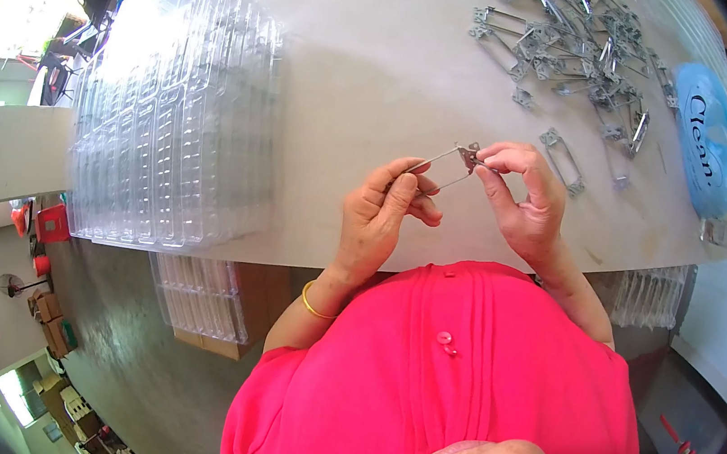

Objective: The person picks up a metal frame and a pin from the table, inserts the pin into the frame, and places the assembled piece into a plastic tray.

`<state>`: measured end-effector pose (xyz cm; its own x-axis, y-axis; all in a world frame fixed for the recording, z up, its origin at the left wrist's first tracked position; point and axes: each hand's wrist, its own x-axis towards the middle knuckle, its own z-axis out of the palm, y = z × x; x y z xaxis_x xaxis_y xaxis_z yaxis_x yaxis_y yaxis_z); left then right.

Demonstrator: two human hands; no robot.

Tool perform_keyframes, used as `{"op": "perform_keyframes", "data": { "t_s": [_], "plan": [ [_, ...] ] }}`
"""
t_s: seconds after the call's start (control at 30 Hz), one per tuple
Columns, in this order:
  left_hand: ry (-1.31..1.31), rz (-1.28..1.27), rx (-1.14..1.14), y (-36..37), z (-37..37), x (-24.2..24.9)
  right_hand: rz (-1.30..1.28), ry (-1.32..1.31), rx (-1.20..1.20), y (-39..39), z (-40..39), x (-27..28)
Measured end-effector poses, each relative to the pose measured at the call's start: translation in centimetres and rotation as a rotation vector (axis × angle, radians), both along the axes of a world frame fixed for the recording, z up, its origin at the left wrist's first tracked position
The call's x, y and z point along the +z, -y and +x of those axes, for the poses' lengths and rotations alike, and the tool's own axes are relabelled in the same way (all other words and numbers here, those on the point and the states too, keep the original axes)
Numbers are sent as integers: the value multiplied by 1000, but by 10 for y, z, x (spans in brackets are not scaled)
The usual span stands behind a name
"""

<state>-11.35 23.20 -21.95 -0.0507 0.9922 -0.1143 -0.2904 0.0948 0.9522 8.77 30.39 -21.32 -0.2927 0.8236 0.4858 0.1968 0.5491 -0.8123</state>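
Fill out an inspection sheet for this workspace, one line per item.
Surface: pale table, trays at its left, metal parts at its right.
Job's things: one metal part held between both hands; a heap of similar parts at the far right; a loose part beyond the right hand.
Clutter: stacked clear trays; blue bag marked "Clean" at the right edge.
Hands: left hand grips the part's near end; right hand pinches its far end.
Cables: nothing seen on the table.
Surroundings: grey floor; red bin and fan at the left.
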Motion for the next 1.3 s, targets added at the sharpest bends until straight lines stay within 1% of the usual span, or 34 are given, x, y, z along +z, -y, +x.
{"op": "perform_keyframes", "data": {
  "t_s": [0.07, 0.2, 0.27, 0.33, 0.4, 0.47, 0.5, 0.53, 0.57, 0.6, 0.63, 0.67, 0.73, 0.8, 0.83, 0.87, 0.93, 0.97, 1.03, 1.07, 1.13, 1.23, 1.3],
  "plan": [
    [-21, 14, -10, 1, 1, 0, 81, 74, -4, -1, 1, 0],
    [-105, 48, -14, 1, 3, 0, 140, 116, -31, -2, 0, 1],
    [-148, 94, -9, 1, 3, -1, 144, 200, -45, -1, -1, 3],
    [-203, 89, -29, -1, 1, -4, 169, 185, -39, -1, -1, 3],
    [-211, 91, -4, -4, -2, -5, 194, 172, -26, 0, 1, 6],
    [-226, 41, 38, -6, -6, -7, 180, 148, -10, 2, 3, 9],
    [-234, 57, 47, -6, -7, -5, 152, 112, 9, 2, 3, 11],
    [-219, 4, -19, -6, -8, -3, 170, 102, 15, 2, 2, 13],
    [-204, -48, -82, -5, -8, -1, 38, 65, 49, 2, 2, 15],
    [-213, -30, -68, -5, -8, 1, -92, 30, 88, 2, 3, 17],
    [-199, -18, -133, -4, -8, 3, -231, 13, 127, 1, 6, 6],
    [-188, -6, -195, -5, -10, 5, -209, 5, 147, 0, 8, 5],
    [-225, 26, -176, -7, -14, 16, -606, -119, 292, 1, 9, 3],
    [-114, -66, -275, -9, -19, 22, -609, -122, 319, 2, 9, 4],
    [-7, -102, -303, -11, -22, 20, -635, -128, 316, 2, 8, 4],
    [-23, -89, -266, -11, -23, 23, -620, -129, 356, 1, 7, 4],
    [184, -62, -305, -13, -24, 28, -701, -237, 334, 1, 6, 2],
    [280, 7, -354, -15, -25, 19, -692, -237, 366, 2, 4, -1],
    [305, 55, -319, -15, -17, 16, -723, -380, 302, 4, 1, -4],
    [344, 92, -310, -16, -15, 15, -719, -378, 317, 4, -1, -3],
    [350, 84, -328, -18, -16, 12, -732, -358, 321, 6, -3, 0],
    [354, 28, -346, -20, -13, 4, -733, -323, 301, 12, -7, -1],
    [315, 107, -255, -20, -8, -7, -749, -330, 304, 13, -11, -7]
  ]
}}
